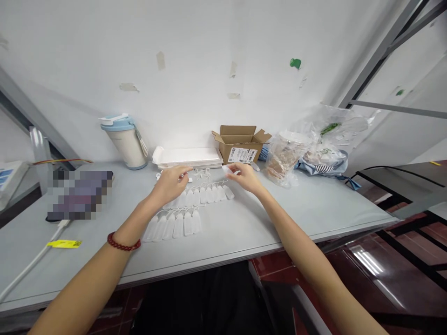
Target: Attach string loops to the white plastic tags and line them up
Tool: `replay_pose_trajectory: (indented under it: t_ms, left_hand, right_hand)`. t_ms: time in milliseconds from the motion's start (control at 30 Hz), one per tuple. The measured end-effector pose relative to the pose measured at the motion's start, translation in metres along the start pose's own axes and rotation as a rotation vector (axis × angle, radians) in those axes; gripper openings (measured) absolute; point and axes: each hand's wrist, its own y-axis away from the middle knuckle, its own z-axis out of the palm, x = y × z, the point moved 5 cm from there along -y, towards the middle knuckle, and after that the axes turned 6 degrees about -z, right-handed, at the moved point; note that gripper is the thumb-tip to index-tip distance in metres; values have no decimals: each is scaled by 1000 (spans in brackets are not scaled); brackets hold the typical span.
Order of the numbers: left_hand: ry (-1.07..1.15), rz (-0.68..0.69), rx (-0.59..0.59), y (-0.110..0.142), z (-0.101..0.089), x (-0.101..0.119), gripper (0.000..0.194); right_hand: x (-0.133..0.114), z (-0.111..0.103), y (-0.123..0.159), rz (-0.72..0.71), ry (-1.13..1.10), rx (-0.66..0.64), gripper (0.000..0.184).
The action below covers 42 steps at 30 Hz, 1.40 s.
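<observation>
Between the thumb and fingers of my right hand [247, 177] is a translucent white tag [228, 171], held just in front of the small cardboard box. My left hand [172, 183] is closed with thumb and fingertips drawn together; whatever it pinches is too small to make out. Below and between the hands lie two rows of similar white tags with thin white string loops, a back row [206, 195] and a front row [179, 225]. Loose white strings [202, 174] lie on the table behind the back row.
An open cardboard box [240, 142] stands by the wall beside a white stack [190, 157]. A tumbler [125, 142] is at back left, a partly pixelated phone [82, 194] with a cable at left. Plastic bags [284, 160] sit at right on the grey table [240, 228].
</observation>
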Motion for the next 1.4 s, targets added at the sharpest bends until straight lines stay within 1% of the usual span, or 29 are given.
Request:
replay_pose_trajectory:
  t_ms: [167,300,533,733,833,933,1067,1133,1233,1333,1400]
  left_hand:
    - [32,168,14,11,2,20,29]
    - [36,249,83,17,1,33,23]
    - [94,259,156,22,3,36,19]
    - [148,233,177,23,0,38,21]
    - [168,212,166,24,0,41,20]
    - [161,166,124,25,1,42,22]
    - [186,120,115,25,1,42,25]
    - [215,124,127,26,0,42,25]
    - [254,167,134,27,1,44,25]
    - [268,191,125,28,3,46,23]
    - [271,190,119,28,3,47,22]
  right_hand:
    - [-29,36,10,-97,-239,-64,23]
    - [-39,51,19,-77,-360,-117,29]
    - [-45,50,22,-69,-425,-138,28]
    - [-48,46,22,-61,-382,-117,27]
    - [-48,46,22,-49,-369,-116,28]
    - [-46,47,22,-51,-371,-112,27]
    - [-44,46,22,-64,-395,-73,28]
    - [-42,46,22,-65,-420,-53,30]
    - [-41,47,22,-63,-451,-33,37]
    - [-40,49,21,-59,-489,-42,46]
    - [-41,50,21,-58,-510,-56,48]
